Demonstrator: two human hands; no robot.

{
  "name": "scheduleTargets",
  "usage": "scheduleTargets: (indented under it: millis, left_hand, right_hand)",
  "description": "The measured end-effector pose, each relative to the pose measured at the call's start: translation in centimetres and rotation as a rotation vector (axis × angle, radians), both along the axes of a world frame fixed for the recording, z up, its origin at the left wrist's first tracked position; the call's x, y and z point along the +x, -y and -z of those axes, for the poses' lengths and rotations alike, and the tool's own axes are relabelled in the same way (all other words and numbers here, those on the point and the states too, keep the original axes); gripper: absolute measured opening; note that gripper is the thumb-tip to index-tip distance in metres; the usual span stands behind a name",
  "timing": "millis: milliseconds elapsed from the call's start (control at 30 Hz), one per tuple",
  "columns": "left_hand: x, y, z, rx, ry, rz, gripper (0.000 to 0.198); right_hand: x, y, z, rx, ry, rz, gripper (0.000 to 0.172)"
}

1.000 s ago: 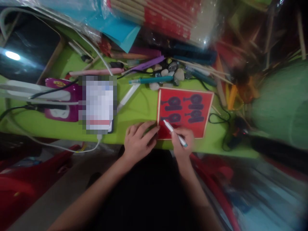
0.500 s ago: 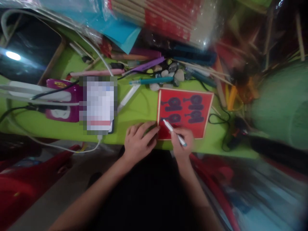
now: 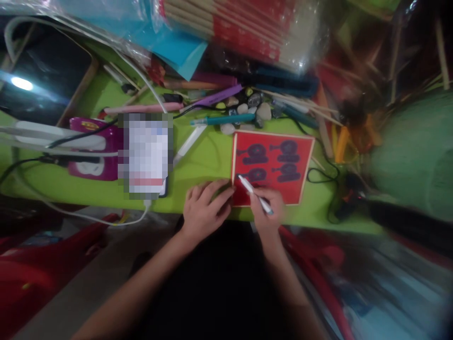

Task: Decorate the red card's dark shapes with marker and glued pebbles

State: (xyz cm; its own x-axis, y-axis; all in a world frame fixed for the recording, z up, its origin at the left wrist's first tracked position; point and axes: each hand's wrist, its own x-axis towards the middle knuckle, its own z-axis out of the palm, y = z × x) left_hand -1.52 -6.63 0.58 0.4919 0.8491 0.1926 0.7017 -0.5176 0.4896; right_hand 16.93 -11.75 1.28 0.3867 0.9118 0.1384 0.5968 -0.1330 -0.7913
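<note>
A square red card [image 3: 244, 193] with a pale border lies on the green table, bearing several dark drawn shapes. My right hand [image 3: 267, 208] is closed around a white marker pen [image 3: 245, 182], its tip at the lower left shape on the card. My left hand [image 3: 207, 203] lies flat at the card's left edge with its fingers stretched out, the fingertips touching that edge. Nothing is held in it. Beyond the card, a teal pen [image 3: 226, 119] rests against several small stones [image 3: 264, 112].
To the left are a blurred-out phone [image 3: 146, 153], a purple power socket [image 3: 94, 163] and white cables. Plastic-wrapped sticks [image 3: 247, 23] lie along the back. A round green object [image 3: 414, 156] stands at the right. A white pen [image 3: 191, 143] lies between phone and card.
The marker's tip has shifted very slightly to the left on the card, with my right hand. My left hand and the card have stayed in place.
</note>
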Motion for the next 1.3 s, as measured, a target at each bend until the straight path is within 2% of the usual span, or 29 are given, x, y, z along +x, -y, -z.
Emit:
scheduleTargets:
  millis: [200, 433, 600, 900, 1100, 1300]
  left_hand:
    - [0.0, 0.0, -0.1, -0.011, -0.008, 0.003, 0.036]
    - [0.0, 0.1, 0.1, -0.022, 0.003, -0.005, 0.039]
    - [0.0, 0.1, 0.2, -0.035, 0.02, 0.003, 0.043]
    - [-0.1, 0.0, 0.3, -0.048, 0.04, 0.011, 0.043]
    - [-0.2, 0.1, 0.4, -0.039, 0.039, 0.013, 0.044]
    - [0.0, 0.0, 0.2, -0.023, 0.03, -0.002, 0.043]
  right_hand:
    - [-0.1, 0.1, 0.1, 0.0, 0.011, 0.006, 0.008]
    - [-0.1, 1.1, 1.0, 0.066, -0.15, 0.117, 0.009]
    - [0.1, 1.3, 1.1, 0.04, -0.191, 0.141, 0.009]
    - [-0.3, 1.2, 0.9, 0.006, -0.16, 0.162, 0.006]
    - [-0.3, 1.1, 0.8, 0.086, -0.168, 0.243, 0.004]
    - [0.8, 2.8, 0.9, -0.022, -0.186, 0.262, 0.005]
